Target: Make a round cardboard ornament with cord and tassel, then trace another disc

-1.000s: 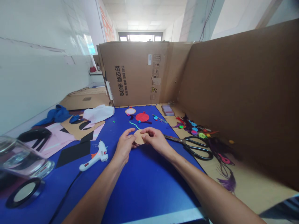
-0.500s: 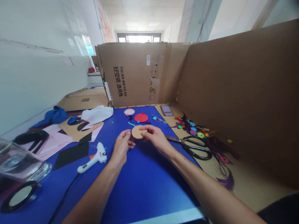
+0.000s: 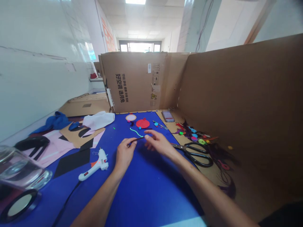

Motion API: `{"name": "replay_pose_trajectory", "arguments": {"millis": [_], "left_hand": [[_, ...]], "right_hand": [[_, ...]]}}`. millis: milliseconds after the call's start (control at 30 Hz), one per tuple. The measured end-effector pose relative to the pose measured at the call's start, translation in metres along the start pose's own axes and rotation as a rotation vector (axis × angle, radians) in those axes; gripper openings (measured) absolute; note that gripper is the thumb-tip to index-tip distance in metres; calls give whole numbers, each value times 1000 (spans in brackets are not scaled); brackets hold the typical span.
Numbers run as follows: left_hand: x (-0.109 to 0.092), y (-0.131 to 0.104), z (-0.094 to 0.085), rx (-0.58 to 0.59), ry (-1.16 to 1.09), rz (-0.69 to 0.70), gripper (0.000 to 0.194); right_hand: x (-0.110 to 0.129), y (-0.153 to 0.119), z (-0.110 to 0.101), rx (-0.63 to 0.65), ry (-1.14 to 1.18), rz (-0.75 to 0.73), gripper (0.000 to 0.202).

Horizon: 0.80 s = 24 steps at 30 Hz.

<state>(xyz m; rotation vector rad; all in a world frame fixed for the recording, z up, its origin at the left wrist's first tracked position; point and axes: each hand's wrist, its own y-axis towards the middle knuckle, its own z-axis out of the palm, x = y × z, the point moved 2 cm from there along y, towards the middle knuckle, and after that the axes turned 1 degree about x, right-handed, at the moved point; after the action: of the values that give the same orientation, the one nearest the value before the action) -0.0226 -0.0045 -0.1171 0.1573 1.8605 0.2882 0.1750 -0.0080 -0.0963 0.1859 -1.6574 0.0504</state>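
Head cam, L grip pinching thin pc, R grip by far end, hold unclear

"好空调 选月兔", warning triangle on cardboard

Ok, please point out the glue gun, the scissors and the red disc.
Glue gun (image 3: 97, 168), head view: white handle.
Scissors (image 3: 184, 147), head view: where blades meet handles.
Red disc (image 3: 142, 123), head view: its middle.

Bare hands and forearms, apparently bare to the view's lower edge
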Motion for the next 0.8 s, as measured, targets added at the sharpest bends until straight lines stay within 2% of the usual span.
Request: {"name": "replay_pose_trajectory", "arguments": {"millis": [100, 167, 200, 333, 467, 600, 800], "left_hand": [[10, 2, 1, 1, 37, -110, 33], [15, 3, 3, 24, 80, -158, 33], [16, 2, 4, 33, 106, -171, 32], [16, -3, 8, 55, 194, -188, 30], [9, -9, 10, 72, 299, -201, 31], [4, -12, 11, 87, 287, -245, 31], [5, -14, 11, 91, 287, -236, 30]], "right_hand": [[24, 39, -25, -104, -433, -106, 41], [35, 77, -35, -137, -833, -89, 45], [37, 98, -37, -124, -907, -66, 46], [28, 174, -36, 4, -1058, 56, 34], [8, 227, -37, 95, -1187, 192, 37], [-5, 259, -42, 203, -1288, 284, 38], [-15, 280, -50, 369, -1355, 280, 38]]}}
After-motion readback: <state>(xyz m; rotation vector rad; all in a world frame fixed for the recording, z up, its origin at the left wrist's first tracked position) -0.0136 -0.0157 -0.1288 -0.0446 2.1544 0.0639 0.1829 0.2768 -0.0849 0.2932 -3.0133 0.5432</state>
